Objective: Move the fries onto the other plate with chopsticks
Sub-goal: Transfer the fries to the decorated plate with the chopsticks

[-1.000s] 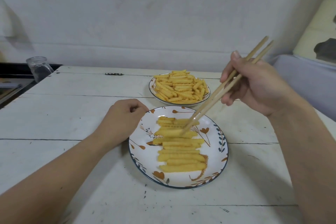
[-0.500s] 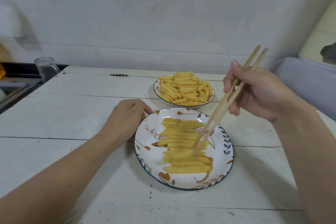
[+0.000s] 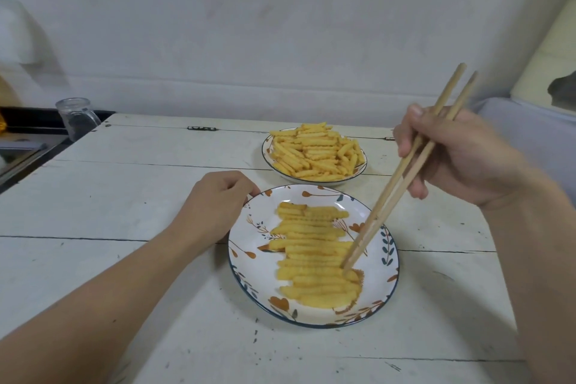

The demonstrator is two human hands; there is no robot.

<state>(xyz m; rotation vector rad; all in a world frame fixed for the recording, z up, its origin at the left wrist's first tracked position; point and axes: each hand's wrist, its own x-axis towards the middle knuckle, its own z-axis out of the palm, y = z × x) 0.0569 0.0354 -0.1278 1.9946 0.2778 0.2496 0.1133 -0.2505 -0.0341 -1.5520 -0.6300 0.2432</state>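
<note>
Your right hand (image 3: 461, 159) curls its fingers (image 3: 408, 131) around the chopsticks (image 3: 402, 171), whose tips have slid down the row to the near fries (image 3: 314, 256) on the floral plate (image 3: 249, 284). Your left hand (image 3: 215, 206), loosely curled and holding nothing, rests beside its rim. The far plate (image 3: 361, 168) on the bench (image 3: 124, 196) remains heaped, so many fries still await moving.

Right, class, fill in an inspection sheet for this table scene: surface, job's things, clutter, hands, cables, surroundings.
Surface: white plank table, scuffed, dark seams.
Job's things: near plate holds fries laid in rows; far plate holds a heaped pile of fries; chopsticks, tips down among the near fries.
Clutter: glass mug off the far left corner.
Hands: right hand holds the chopsticks; left hand rests curled by the near plate's rim.
Cables: nothing seen.
Surroundings: white wall behind.
</note>
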